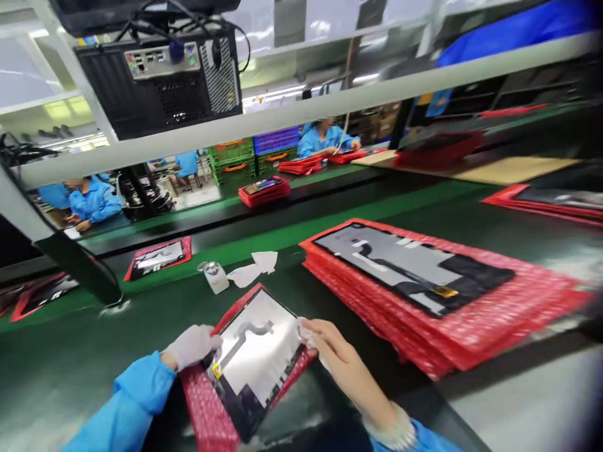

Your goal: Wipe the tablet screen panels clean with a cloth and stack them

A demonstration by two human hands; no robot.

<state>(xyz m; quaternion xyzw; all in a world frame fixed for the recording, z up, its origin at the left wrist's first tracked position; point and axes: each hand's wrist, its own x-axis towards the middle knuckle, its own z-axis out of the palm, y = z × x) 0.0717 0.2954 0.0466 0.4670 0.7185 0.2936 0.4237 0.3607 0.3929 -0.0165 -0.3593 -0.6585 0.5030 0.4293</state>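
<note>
Nearest, the left hand [191,346] in a white glove has its grip folded tight over the left edge of a panel [264,358]. The right hand [336,351] has its grip pinched close at the panel's right edge, with a white bit [307,333] at the fingertips; I can't tell if it is cloth or a finger cover. The panel is between the hands, on top of a red bubble bag [207,402], over the dark green desk [70,351]. It is out of the bag, and both hands are on it, so this one looks partway done.

Just past the panel are a small white bottle [217,279] and some white scraps [264,260]. Right of the panel is a thick pile of red bags [509,314] with another panel [400,251] on top; I can't tell if those are finished or waiting. Past the panel to the left lies one more panel [160,256]. Far beyond the panel are a small red pile [266,193], a person in blue [308,144] and green crates [230,152].
</note>
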